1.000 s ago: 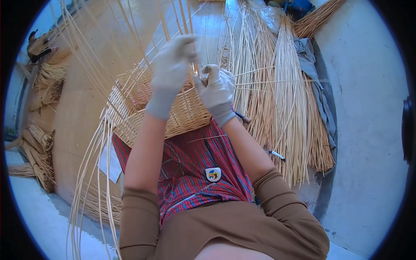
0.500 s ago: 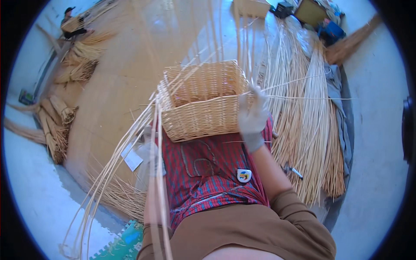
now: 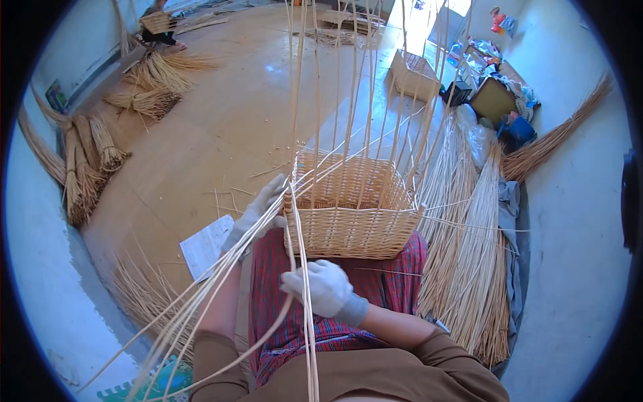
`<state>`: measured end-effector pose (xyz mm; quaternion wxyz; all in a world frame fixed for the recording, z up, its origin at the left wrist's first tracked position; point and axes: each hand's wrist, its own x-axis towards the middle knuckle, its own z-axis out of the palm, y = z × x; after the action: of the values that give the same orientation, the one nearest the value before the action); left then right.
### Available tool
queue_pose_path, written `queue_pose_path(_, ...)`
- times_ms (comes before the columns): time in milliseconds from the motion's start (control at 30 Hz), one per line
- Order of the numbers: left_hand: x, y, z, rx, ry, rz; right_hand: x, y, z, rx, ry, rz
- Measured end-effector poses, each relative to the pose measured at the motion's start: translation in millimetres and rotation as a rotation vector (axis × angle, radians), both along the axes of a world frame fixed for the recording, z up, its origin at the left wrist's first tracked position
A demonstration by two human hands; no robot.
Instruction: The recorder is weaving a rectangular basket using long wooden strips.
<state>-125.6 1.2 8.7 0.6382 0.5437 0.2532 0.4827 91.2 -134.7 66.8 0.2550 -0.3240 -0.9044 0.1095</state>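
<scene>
Head cam: prob. weaving; R hand (image 3: 319, 288) pinches strand (image 3: 286, 312), L hand (image 3: 256, 210) at basket (image 3: 348, 232), grip unclear; next needs tension.

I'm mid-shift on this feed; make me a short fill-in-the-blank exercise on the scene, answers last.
1. The left hand and right hand are both ____ rather than bare.
2. The sheet of paper is nearer to the ____ hand.
3. The striped cloth below the woven basket is mainly ____.
4. In the picture, the long reeds beside the grey cloth lie to the basket's ____.

Missing words: gloved; left; red; right.
</scene>
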Motion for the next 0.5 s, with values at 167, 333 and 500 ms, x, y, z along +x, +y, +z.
queue_pose_path(167,19,36,-9,0.365,0.493,0.157,108,24,-26,-0.262,0.641,-0.374)
queue_pose_path(333,40,28,-40,0.295,0.31,0.314,158,77,-44,-0.79,1.566,-0.718)
queue_pose_path(500,55,29,-57,0.315,0.216,0.502,59,124,-19,-0.242,1.045,-0.443)
